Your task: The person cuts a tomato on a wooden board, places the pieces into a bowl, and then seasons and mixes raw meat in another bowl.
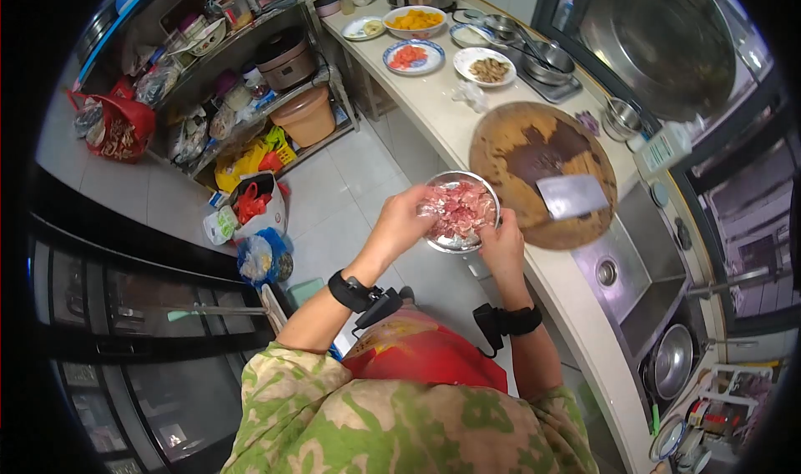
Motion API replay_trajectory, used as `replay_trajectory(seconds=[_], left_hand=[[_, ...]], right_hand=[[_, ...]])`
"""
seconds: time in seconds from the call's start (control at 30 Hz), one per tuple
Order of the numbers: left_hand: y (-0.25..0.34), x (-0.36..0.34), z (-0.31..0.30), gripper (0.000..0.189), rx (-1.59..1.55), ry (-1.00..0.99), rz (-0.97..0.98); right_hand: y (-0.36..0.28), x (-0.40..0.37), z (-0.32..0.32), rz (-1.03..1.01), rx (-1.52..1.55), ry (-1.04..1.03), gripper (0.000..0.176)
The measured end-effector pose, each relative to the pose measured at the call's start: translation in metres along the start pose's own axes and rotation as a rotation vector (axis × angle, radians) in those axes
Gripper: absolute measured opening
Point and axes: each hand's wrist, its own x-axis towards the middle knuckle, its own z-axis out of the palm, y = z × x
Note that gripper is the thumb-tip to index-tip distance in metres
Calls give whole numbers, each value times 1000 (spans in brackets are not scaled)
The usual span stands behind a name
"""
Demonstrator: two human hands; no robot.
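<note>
A shiny metal bowl [451, 243] of sliced raw meat [461, 208] is held in front of me, over the gap between my body and the counter. My right hand [503, 240] grips the bowl's right rim, thumb on top and fingers hidden beneath. At the left rim, my left hand [404, 217] is closed, with its fingertips slightly blurred over the edge beside the meat. To the right of the bowl, a round wooden chopping board [509, 211] lies on the counter, and a cleaver [573, 197] rests flat on it.
Along the counter stand a plate of red pieces [410, 56], a bowl of orange chunks [415, 21] and a plate of brownish slices [487, 67]. A sink [622, 265] is at the right. Shelves with a tan tub [304, 117] and bags on the floor [264, 255] lie left.
</note>
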Motion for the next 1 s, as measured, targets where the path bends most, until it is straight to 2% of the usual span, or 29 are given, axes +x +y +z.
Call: replay_trajectory(seconds=[0.1,0.2,0.23,0.33,0.43,0.53,0.63,0.73,0.77,0.87,0.9,1.0], left_hand=[[-19,51,-20,19,317,119,220],[-43,104,-37,12,424,132,434],[-50,118,-43,17,461,50,352],[-69,163,-54,28,331,-11,325],[-85,209,-67,34,149,-67,196],[-121,259,-67,28,57,2,197],[-133,304,-69,25,87,-43,58],[-146,345,-50,27,-12,-121,-47],[-150,358,-44,37,-52,-160,-35],[-156,385,-33,52,225,-289,184],[-163,387,-28,53,279,-264,246],[-167,393,-25,40,386,-304,299]], right_hand=[[-22,53,42,29,-2,5,35],[-35,96,80,64,-35,50,35],[-39,108,89,77,-57,71,35],[-51,145,109,140,25,127,36],[-51,194,129,172,23,165,37],[-43,240,144,220,-14,190,37],[-26,278,161,116,0,301,29],[-30,297,166,200,-21,317,30],[-33,301,166,148,-80,366,32],[-38,316,167,169,-117,397,35],[-40,320,167,231,-82,349,36],[-41,326,170,356,50,246,36]])
